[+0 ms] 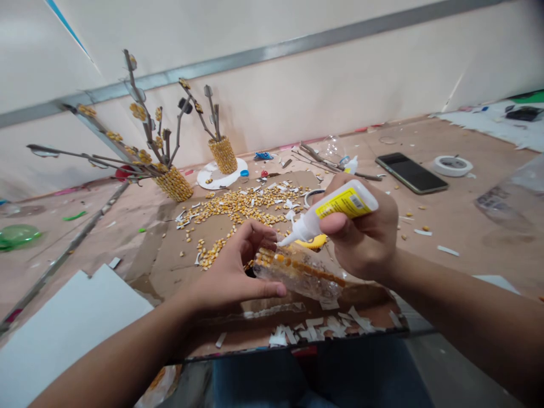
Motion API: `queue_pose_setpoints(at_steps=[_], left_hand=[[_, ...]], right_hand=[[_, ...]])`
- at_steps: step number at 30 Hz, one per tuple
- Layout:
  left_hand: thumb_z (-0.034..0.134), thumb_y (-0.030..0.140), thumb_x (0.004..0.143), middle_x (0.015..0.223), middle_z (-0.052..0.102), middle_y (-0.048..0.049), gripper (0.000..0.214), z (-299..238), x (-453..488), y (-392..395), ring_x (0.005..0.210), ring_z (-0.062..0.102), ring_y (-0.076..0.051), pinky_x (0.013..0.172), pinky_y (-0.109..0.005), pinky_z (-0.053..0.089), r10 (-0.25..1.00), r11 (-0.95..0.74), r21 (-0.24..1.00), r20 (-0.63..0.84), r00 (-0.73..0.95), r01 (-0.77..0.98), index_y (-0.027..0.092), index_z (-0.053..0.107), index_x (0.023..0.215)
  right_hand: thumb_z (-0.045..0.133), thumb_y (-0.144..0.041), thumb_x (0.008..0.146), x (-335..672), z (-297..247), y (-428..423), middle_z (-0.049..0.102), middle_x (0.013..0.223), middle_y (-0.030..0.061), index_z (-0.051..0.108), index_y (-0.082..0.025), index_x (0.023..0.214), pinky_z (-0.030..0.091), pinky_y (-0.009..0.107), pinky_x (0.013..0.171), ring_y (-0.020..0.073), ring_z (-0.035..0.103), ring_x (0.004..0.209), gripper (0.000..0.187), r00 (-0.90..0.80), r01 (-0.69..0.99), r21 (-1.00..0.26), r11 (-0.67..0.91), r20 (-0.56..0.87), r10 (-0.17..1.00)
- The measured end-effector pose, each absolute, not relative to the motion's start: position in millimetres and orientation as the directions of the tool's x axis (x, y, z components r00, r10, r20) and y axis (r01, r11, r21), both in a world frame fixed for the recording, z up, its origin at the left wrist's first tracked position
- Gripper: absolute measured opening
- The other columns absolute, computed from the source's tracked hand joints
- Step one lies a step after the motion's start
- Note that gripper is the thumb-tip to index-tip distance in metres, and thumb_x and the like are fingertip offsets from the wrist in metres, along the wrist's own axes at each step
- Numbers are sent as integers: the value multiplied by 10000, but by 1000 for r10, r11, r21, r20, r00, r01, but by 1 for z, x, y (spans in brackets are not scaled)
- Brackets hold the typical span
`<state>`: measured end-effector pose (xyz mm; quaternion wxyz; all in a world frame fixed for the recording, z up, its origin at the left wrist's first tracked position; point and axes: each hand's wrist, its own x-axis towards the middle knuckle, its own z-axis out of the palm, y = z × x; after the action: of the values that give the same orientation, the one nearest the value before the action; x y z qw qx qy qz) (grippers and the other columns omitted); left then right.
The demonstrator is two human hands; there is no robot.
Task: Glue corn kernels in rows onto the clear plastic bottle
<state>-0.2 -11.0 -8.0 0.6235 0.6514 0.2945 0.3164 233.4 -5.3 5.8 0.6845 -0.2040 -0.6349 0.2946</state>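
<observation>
My right hand [365, 238] is closed around a white glue bottle with a yellow label [335, 209], its nozzle tip touching a clear plastic cup [301, 275]. The cup lies on its side and is partly covered with corn kernels. My left hand [236, 269] grips the cup's open end, thumb stretched along its side, fingers curled over the rim. Both hands work over a brown cardboard sheet [178, 266]. A pile of loose corn kernels [246, 207] lies just beyond my hands.
Two kernel-covered pots holding twig branches [172, 181] [223, 153] stand at the back left. A phone [410, 173] and a tape roll [453, 165] lie to the right. White paper scraps [323, 328] litter the near edge, and a white sheet [63, 328] lies at the left.
</observation>
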Motion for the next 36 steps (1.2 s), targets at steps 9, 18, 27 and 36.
queue_pose_setpoints(at_steps=[9, 18, 27, 36], left_hand=[[1021, 226, 703, 1225, 657, -29, 631, -8, 0, -10, 1192, 613, -238, 985, -337, 466, 785, -46, 998, 56, 617, -33, 270, 587, 1160], [1034, 253, 672, 1200, 649, -32, 630, -5, 3, -12, 1181, 624, -252, 1006, -367, 461, 792, 39, 997, 7, 611, -63, 251, 581, 1109], [1047, 259, 642, 1241, 679, -53, 683, -4, 1, -13, 1285, 612, -298, 1062, -392, 448, 787, 87, 994, -27, 617, -68, 259, 577, 1137], [1039, 267, 661, 1363, 667, -93, 694, -3, 0, -14, 1412, 559, -343, 1044, -383, 482, 778, 142, 989, -89, 622, -35, 258, 568, 1170]], right_hand=[[873, -394, 908, 233, 15, -11, 520, 617, -52, 623, -260, 781, 316, 325, 465, 120, 407, 494, 310, -18, -145, -638, 756, 765, 643], [923, -334, 857, 235, 21, -16, 546, 587, -67, 635, -260, 753, 298, 308, 415, 97, 422, 461, 315, -32, -91, -652, 753, 757, 652], [806, -500, 948, 235, 26, -14, 544, 581, -34, 618, -249, 733, 309, 314, 419, 116, 447, 479, 380, 53, -50, -662, 748, 746, 664], [746, -460, 942, 241, 19, -11, 557, 638, -3, 673, -267, 792, 360, 335, 430, 139, 419, 496, 255, 69, -64, -733, 678, 674, 735]])
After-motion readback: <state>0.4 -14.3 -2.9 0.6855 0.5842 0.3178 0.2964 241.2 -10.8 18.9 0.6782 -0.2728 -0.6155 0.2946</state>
